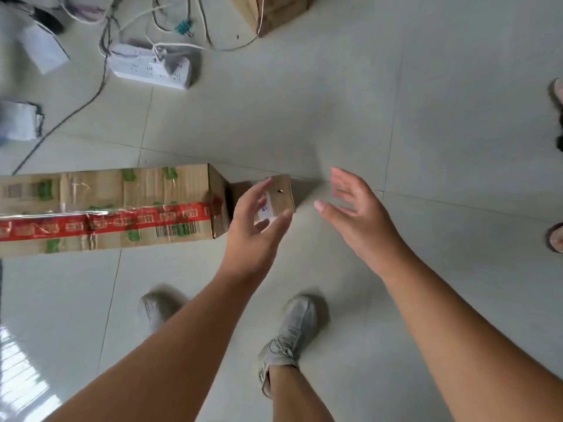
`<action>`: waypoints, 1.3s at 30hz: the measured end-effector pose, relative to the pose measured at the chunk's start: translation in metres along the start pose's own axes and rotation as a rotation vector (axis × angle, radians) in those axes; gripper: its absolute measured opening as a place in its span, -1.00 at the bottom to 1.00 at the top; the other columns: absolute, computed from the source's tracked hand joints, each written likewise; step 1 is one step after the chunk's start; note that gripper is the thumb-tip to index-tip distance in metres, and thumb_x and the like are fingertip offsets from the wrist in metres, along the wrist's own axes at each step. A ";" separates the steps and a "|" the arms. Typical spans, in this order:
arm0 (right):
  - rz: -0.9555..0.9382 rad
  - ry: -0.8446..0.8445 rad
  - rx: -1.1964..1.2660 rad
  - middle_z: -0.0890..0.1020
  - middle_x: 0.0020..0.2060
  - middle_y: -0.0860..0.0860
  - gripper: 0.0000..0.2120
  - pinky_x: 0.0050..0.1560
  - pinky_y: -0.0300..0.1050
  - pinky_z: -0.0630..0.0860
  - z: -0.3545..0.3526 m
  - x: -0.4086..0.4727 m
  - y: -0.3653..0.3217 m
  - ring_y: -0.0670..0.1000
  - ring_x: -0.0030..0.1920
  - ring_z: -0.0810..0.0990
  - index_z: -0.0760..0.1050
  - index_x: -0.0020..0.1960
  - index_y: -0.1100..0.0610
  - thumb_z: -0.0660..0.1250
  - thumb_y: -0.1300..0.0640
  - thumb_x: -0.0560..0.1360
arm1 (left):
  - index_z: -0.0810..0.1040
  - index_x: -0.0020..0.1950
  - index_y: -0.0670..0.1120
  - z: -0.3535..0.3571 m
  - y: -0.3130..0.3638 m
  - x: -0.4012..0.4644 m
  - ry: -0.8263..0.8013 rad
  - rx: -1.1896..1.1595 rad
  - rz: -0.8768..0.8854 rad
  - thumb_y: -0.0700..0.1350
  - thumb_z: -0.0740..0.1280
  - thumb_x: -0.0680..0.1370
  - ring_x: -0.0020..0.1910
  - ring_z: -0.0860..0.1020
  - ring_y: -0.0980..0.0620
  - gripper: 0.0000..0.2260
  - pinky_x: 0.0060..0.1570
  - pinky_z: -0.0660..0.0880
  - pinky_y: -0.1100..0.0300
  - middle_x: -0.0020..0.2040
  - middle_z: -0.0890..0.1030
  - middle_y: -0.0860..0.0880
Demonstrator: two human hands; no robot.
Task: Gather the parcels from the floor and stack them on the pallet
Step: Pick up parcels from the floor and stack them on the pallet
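A small brown cardboard parcel (281,194) with a white label lies on the tiled floor, against the right end of a long carton (106,205) sealed with red tape. My left hand (254,226) hovers over the small parcel with fingers spread, partly hiding it. My right hand (356,214) is just to the parcel's right, fingers straight and apart, holding nothing. Neither hand touches the parcel as far as I can see. No pallet is in view.
A white power strip (152,67) with tangled cables lies at the back left. Another brown box (268,10) stands at the top edge, small white packets (23,120) at the far left. My shoes (292,327) are below. Another person's feet (556,237) are at the right edge.
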State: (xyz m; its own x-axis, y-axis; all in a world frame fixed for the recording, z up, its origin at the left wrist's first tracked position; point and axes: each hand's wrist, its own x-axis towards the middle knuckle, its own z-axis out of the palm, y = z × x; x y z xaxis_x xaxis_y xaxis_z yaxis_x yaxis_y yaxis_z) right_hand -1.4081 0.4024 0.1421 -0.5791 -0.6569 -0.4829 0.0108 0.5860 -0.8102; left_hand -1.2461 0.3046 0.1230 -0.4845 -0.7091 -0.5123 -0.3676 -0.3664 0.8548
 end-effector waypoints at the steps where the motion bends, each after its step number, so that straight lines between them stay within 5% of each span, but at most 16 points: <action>1: 0.018 -0.009 0.000 0.48 0.45 -0.08 -0.39 0.43 -0.07 0.44 0.007 0.013 0.020 -0.11 0.42 0.48 0.35 0.52 -0.10 0.51 0.07 0.53 | 0.46 0.46 0.21 0.004 -0.022 0.011 0.045 0.005 -0.017 -0.06 0.49 0.60 0.43 0.45 0.27 -0.53 0.44 0.48 0.01 0.49 0.48 0.10; 5: 0.070 -0.063 -0.036 0.46 0.44 -0.15 -0.38 0.46 -0.01 0.42 0.031 0.058 0.095 -0.12 0.42 0.46 0.36 0.51 -0.11 0.51 0.05 0.52 | 0.39 0.57 0.14 0.014 -0.089 0.051 0.176 0.077 -0.088 -0.09 0.45 0.63 0.29 0.37 0.52 -0.47 0.51 0.37 0.05 0.47 0.40 0.20; 9: 0.133 -0.093 -0.111 0.44 0.46 -0.19 -0.37 0.44 0.03 0.44 0.058 0.098 0.153 -0.11 0.46 0.43 0.34 0.54 -0.14 0.50 0.00 0.54 | 0.27 0.63 0.19 0.010 -0.133 0.089 0.249 0.241 -0.126 0.02 0.43 0.63 0.62 0.20 0.15 -0.39 0.58 0.23 0.06 0.65 0.21 0.12; 15: 0.205 -0.181 -0.167 0.33 0.60 -0.02 -0.10 0.51 0.05 0.36 0.100 0.141 0.199 0.00 0.57 0.32 0.07 0.67 -0.12 0.53 -0.08 0.51 | -0.01 0.70 0.22 0.013 -0.176 0.132 0.237 0.375 -0.240 0.06 0.45 0.59 0.70 0.05 -0.06 -0.17 0.64 0.17 -0.20 0.70 0.09 0.07; 20: 0.204 -0.104 -0.177 0.57 0.24 -0.20 -0.36 0.28 -0.03 0.48 0.100 0.144 0.219 -0.04 0.28 0.54 0.33 0.56 -0.09 0.47 -0.04 0.55 | -0.10 0.74 0.14 0.020 -0.190 0.147 0.201 0.402 -0.305 0.05 0.49 0.58 0.71 -0.02 -0.14 -0.06 0.63 0.09 -0.21 0.73 0.04 0.02; 22: 0.229 -0.080 -0.184 0.61 0.04 -0.20 -0.60 0.10 -0.04 0.53 0.086 0.134 0.233 0.01 0.12 0.63 0.53 0.32 -0.12 0.45 -0.10 0.50 | -0.02 0.73 0.17 0.025 -0.196 0.143 0.111 0.421 -0.360 0.06 0.52 0.54 0.67 0.15 -0.25 -0.07 0.56 0.28 -0.26 0.69 0.17 -0.04; 24: 0.272 -0.079 -0.163 0.63 -0.02 -0.14 -0.74 0.02 -0.06 0.53 0.073 0.124 0.248 0.01 0.04 0.64 0.58 0.12 -0.11 0.45 -0.13 0.47 | 0.22 0.65 0.13 0.031 -0.204 0.137 0.021 0.416 -0.407 0.10 0.54 0.46 0.39 0.52 -0.19 -0.17 0.21 0.63 -0.11 0.47 0.47 -0.06; 27: 0.283 0.029 -0.017 0.63 -0.02 -0.21 -0.83 0.11 -0.02 0.59 0.052 0.105 0.260 -0.04 0.05 0.66 0.55 0.05 -0.20 0.47 -0.06 0.50 | 0.41 0.39 0.09 0.043 -0.196 0.123 0.003 0.284 -0.362 0.00 0.54 0.55 0.09 0.62 0.04 -0.51 -0.16 0.54 0.22 0.19 0.57 0.08; 31: 0.275 0.230 0.243 0.63 0.08 -0.13 -0.64 0.36 0.19 0.53 0.020 0.067 0.244 -0.01 0.17 0.66 0.48 0.03 -0.07 0.45 -0.27 0.41 | 0.45 0.22 0.09 0.049 -0.164 0.103 0.029 0.152 -0.260 0.18 0.48 0.56 0.19 0.61 0.06 -0.65 0.19 0.59 0.02 0.17 0.58 0.09; 35: 0.237 0.329 0.332 0.66 0.15 -0.04 -0.28 0.31 0.11 0.57 -0.011 0.018 0.201 0.04 0.22 0.65 0.47 0.10 -0.07 0.44 -0.58 0.21 | 0.49 0.42 0.08 0.054 -0.108 0.078 -0.056 0.089 -0.213 0.32 0.45 0.42 0.21 0.65 -0.04 -0.37 0.31 0.59 -0.17 0.23 0.63 -0.06; 39: 0.168 0.391 0.359 0.72 -0.01 -0.10 -0.49 0.13 -0.09 0.63 -0.043 -0.033 0.146 -0.10 0.06 0.72 0.50 0.32 -0.09 0.47 -0.18 0.41 | 0.66 0.31 0.16 0.060 -0.048 0.048 -0.265 0.136 -0.107 0.26 0.54 0.45 0.13 0.69 -0.25 -0.54 0.27 0.61 -0.21 0.14 0.67 -0.27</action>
State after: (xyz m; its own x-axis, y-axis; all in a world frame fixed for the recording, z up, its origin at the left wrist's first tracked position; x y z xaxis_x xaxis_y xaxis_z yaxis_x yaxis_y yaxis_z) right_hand -1.4221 0.5299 0.0546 -0.8044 -0.3033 -0.5109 0.3662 0.4242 -0.8283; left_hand -1.2991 0.3243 0.0521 -0.6209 -0.4826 -0.6177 -0.5215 -0.3341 0.7851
